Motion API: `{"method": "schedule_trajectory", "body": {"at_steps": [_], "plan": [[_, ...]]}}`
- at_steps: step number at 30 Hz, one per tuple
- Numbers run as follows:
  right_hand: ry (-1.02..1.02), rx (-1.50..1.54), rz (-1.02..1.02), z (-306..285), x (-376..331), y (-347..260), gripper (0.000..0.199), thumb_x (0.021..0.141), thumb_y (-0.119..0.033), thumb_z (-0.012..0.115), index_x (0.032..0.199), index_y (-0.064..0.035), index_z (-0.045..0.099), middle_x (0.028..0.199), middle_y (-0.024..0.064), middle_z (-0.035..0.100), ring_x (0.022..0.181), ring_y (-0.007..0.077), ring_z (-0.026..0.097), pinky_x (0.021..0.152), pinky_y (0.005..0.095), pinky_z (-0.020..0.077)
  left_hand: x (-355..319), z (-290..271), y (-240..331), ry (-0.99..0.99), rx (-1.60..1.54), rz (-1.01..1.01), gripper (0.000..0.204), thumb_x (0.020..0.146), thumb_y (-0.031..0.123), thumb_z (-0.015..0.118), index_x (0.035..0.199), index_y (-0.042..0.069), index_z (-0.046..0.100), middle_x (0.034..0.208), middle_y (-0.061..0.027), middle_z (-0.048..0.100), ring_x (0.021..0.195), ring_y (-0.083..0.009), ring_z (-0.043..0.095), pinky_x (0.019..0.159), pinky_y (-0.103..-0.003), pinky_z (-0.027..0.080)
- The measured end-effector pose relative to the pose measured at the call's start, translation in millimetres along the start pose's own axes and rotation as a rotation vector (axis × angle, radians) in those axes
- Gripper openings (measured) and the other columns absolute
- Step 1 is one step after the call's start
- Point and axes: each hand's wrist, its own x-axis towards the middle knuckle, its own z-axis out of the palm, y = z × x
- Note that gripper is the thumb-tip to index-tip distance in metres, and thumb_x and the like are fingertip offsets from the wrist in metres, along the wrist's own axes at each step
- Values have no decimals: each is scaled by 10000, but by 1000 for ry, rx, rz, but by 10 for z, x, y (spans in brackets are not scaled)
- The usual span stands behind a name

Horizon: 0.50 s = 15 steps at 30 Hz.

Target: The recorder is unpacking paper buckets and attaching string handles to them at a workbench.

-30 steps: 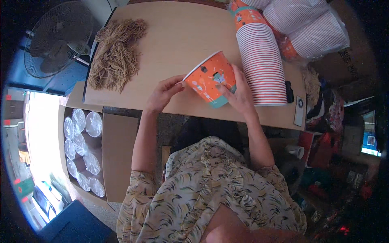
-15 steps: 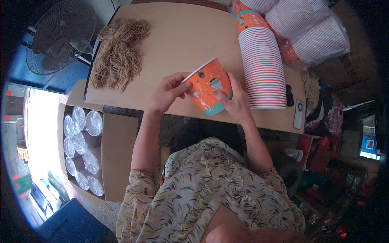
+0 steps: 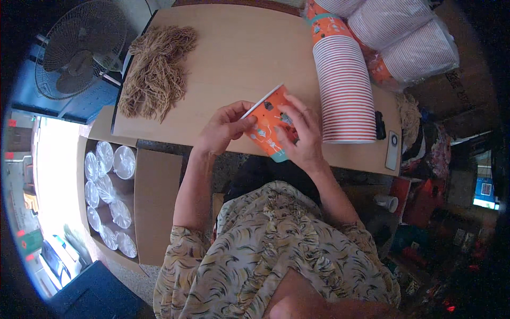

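Over the table's near edge I hold an orange paper cup (image 3: 267, 139) with a white rim, a green base band and cartoon figures, tilted with its mouth toward the upper left. My left hand (image 3: 226, 130) pinches it at the rim, thumb on the printed outside. On the other side my right hand (image 3: 304, 135) has its bent fingers and thumb closed around the cup wall, covering part of the print. Just right of that hand lies a long nested stack of the same cups (image 3: 345, 90), white rims showing.
A bundle of tan strings (image 3: 156, 69) lies on the table (image 3: 239, 48) at the left. More cups in clear plastic (image 3: 414, 50) sit at the far right. A phone-like white object (image 3: 391, 150) rests near the right edge. An open carton (image 3: 159, 204) holds several plastic-wrapped stacks; a fan (image 3: 79, 50) stands far left.
The cup has come slightly nearer to me and turned in my hands. My right hand's fingers have shifted up along its side; my left hand keeps the rim.
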Motion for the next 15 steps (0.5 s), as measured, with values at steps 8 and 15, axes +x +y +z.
{"method": "schedule_trajectory", "body": {"at_steps": [8, 15], "plan": [[-28, -16, -14, -22, 42, -192, 518, 724, -74, 758, 1220, -131, 620, 1427, 151, 464, 1293, 392, 446, 1066, 510, 356, -66, 86, -92, -26, -34, 30, 224, 910, 232, 708, 1109, 141, 658, 823, 111, 604, 655, 22, 439, 543, -163, 281], [-49, -4, -48, 47, -43, -73, 488, 733, -72, 758, 1201, -141, 638, 1425, 159, 460, 1293, 393, 446, 1066, 506, 361, -91, 86, -98, 8, -23, -17, 239, 907, 216, 712, 1127, 134, 668, 822, 105, 606, 666, 10, 436, 564, -174, 300]]}}
